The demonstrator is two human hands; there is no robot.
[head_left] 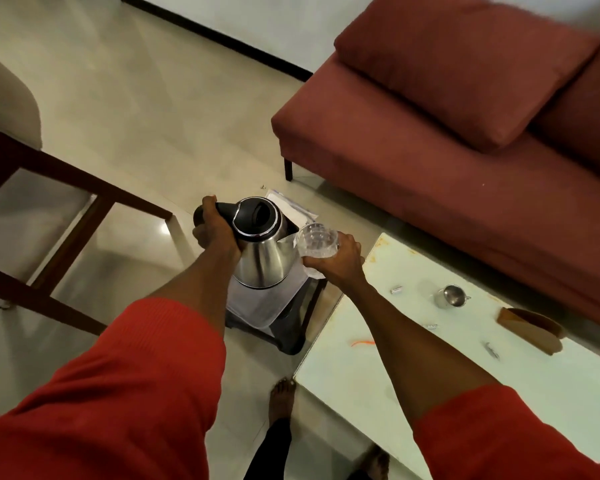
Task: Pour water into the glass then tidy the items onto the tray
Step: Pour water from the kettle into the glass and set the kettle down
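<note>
We see a kettle (262, 252) of shiny brushed steel with a matt black plastic lid, a clear glass (315, 241), a glossy pale desk (413, 368), and a matt red cloth sofa (430, 161).

Both arms wear red sleeves of a ribbed knit, pushed up so the forearms are bare. Left sleeve (118, 393); right sleeve (506, 434). Left hand (215, 233) and right hand (340, 259) are bare. Feet (281, 396) are bare below dark trouser legs (271, 448).
</note>
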